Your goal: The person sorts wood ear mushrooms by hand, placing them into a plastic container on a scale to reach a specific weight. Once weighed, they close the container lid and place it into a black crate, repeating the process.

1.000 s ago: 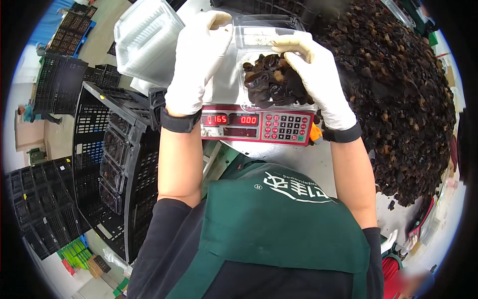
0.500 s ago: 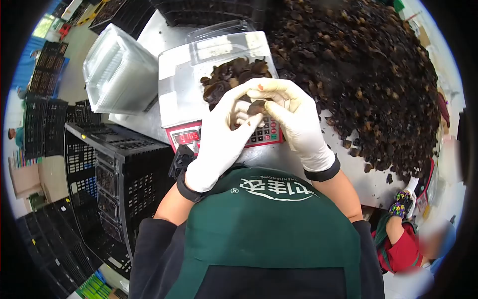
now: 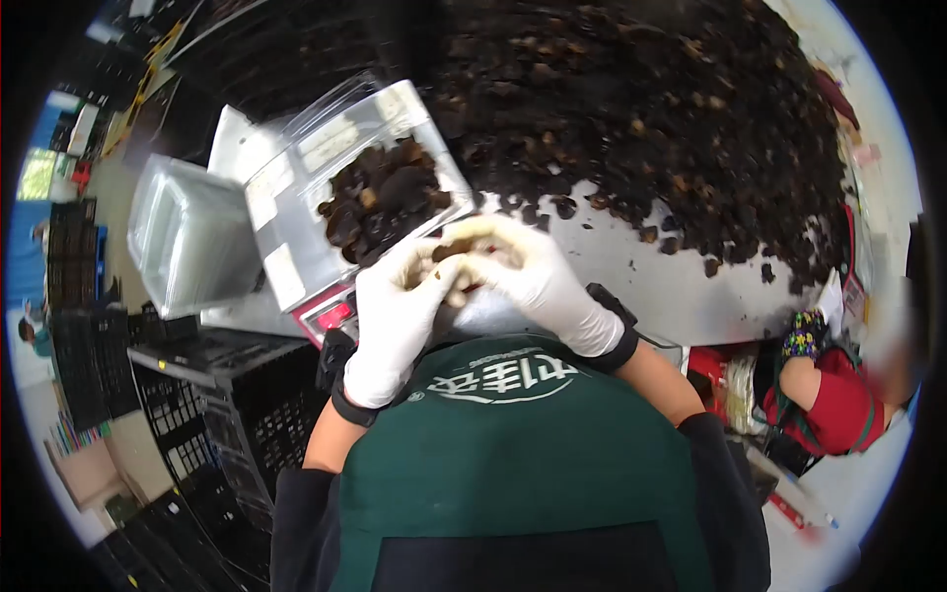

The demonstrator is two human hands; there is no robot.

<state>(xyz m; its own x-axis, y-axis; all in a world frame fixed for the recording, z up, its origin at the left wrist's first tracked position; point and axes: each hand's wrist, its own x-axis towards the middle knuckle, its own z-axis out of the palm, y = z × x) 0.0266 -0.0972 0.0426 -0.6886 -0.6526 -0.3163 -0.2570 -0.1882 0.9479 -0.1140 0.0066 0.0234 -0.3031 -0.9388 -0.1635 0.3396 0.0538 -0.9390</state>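
Hiding part of the scale's front panel [image 3: 314,318] behind the left hand [image 3: 395,311], blurring the red readout [image 3: 336,316] past reading, partly covering a small dark piece [image 3: 450,253] with fingers, obscuring its outline, and cutting off the dark heap [image 3: 631,118] at the top edge.

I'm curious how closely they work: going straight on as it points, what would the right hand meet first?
The right hand would probably meet the left hand first; depth is unclear, and blur hides whether they touch.
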